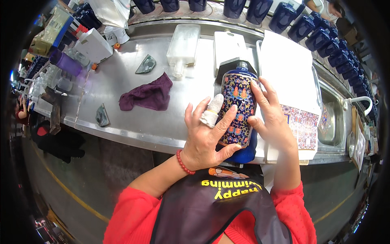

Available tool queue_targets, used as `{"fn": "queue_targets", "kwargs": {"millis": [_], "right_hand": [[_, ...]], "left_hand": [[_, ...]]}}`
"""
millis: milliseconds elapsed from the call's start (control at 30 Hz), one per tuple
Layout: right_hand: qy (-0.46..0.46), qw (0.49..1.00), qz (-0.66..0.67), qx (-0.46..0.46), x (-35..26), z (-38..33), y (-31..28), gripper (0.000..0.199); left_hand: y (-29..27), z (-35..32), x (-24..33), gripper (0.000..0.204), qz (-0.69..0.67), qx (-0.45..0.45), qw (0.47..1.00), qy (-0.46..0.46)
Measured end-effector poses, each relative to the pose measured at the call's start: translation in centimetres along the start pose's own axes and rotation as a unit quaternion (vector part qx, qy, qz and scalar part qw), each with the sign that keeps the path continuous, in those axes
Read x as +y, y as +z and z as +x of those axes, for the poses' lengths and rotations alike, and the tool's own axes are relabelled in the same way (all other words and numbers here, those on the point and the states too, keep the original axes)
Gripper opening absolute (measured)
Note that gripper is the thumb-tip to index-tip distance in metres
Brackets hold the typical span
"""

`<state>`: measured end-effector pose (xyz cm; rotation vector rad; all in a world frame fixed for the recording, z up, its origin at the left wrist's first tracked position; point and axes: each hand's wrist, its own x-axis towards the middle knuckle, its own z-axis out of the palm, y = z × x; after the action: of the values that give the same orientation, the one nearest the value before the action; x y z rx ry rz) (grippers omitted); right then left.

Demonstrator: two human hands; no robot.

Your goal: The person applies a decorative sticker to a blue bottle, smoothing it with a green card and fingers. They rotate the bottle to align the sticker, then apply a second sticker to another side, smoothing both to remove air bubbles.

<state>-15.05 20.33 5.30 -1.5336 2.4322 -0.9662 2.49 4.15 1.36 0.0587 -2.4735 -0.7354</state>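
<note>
A dark blue glass bottle (237, 95) with a bright floral pattern over its front leans back, neck away from me, between my hands. My left hand (207, 140) grips its left side, with the index finger and thumb across the patterned face. One of that hand's fingers wears a whitish wrap (211, 112). My right hand (270, 112) holds the right edge, thumb on the side and fingertips near the shoulder. Under and behind the bottle shows a black angular support (222, 70); blue material (243, 156) lies at its base.
To the right are printed floral sheets (304, 126) on white paper (288, 69), then a sink (333, 122). A purple cloth (150, 95), two dark scraper-like pieces (146, 64) and a clear bottle (183, 44) lie leftward. Blue bottles (282, 18) line the far side.
</note>
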Motion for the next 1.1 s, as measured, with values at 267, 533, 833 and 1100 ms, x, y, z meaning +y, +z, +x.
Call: {"fn": "queue_targets", "kwargs": {"millis": [267, 533, 833, 1100], "right_hand": [[0.0, 1.0, -0.009, -0.004, -0.1, 0.7, -0.3, 0.078], [-0.01, 1.0, -0.022, -0.004, -0.2, 0.9, -0.4, 0.079], [-0.013, 1.0, -0.014, -0.012, -0.7, 1.5, -0.8, 0.068], [-0.005, 1.0, 0.012, 0.019, -1.2, 1.1, -0.6, 0.065]], "left_hand": [[0.4, -0.1, -0.3, 0.086, -0.025, -0.005, 1.0, -0.002], [0.4, 0.1, -0.1, 0.083, -0.035, 0.003, 0.999, -0.006], [0.5, 0.0, -0.1, 0.084, -0.031, 0.006, 0.999, -0.001], [0.5, 0.1, 0.0, 0.08, -0.044, 0.019, 0.999, -0.005]]}}
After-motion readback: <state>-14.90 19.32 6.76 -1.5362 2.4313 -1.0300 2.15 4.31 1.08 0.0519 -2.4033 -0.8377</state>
